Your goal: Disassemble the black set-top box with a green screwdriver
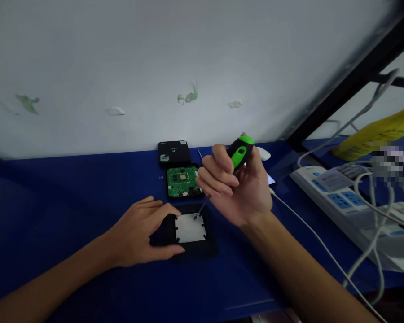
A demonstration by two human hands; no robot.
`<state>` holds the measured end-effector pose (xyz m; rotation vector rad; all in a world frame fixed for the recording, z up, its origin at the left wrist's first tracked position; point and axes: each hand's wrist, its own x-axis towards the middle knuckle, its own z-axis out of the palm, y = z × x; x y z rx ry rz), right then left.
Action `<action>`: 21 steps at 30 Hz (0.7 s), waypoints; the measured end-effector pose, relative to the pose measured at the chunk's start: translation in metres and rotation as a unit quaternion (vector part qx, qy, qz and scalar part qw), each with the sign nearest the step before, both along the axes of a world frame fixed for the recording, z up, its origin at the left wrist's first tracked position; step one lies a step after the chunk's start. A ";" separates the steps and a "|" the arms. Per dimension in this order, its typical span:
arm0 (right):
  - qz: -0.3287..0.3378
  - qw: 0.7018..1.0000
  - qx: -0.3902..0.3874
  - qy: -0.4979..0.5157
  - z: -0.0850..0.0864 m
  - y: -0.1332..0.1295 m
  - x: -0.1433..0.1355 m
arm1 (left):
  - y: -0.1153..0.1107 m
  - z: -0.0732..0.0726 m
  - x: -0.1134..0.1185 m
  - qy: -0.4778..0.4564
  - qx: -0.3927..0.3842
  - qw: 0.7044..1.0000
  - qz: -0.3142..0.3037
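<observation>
My right hand (239,184) is wrapped round the black-and-green handle of a screwdriver (241,153). The shaft slants down to the left, and its tip meets the upper right corner of a pale metal plate (189,229). This plate lies in a black plastic cover (210,244) flat on the table, with dark notches or screw points along its edges. From the left, my left hand (139,233) grips the cover, index finger at the upper edge and thumb at the lower edge. Just behind is a green circuit board (182,180) in a black housing.
A closed black box (173,152) stands against the wall, with tiny screws (160,177) left of the circuit board. White power strips (336,197) and tangled cables (375,242) lie at right, near a yellow packet (377,132). Behind my right hand are a white mouse (264,154) and a lit screen (271,180).
</observation>
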<state>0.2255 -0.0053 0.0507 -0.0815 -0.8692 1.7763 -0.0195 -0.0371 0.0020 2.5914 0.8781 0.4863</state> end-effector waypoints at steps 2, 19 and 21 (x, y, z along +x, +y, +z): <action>0.009 0.999 -0.024 0.036 -0.002 -0.001 -0.002 | 0.001 -0.002 -0.001 -0.027 0.003 1.000 0.008; -0.005 0.988 -0.095 0.122 -0.007 0.001 -0.001 | 0.005 -0.007 -0.001 -0.151 0.124 0.978 0.070; -0.005 0.989 -0.093 0.116 -0.007 0.001 -0.002 | 0.008 -0.006 -0.002 -0.161 0.138 0.971 0.112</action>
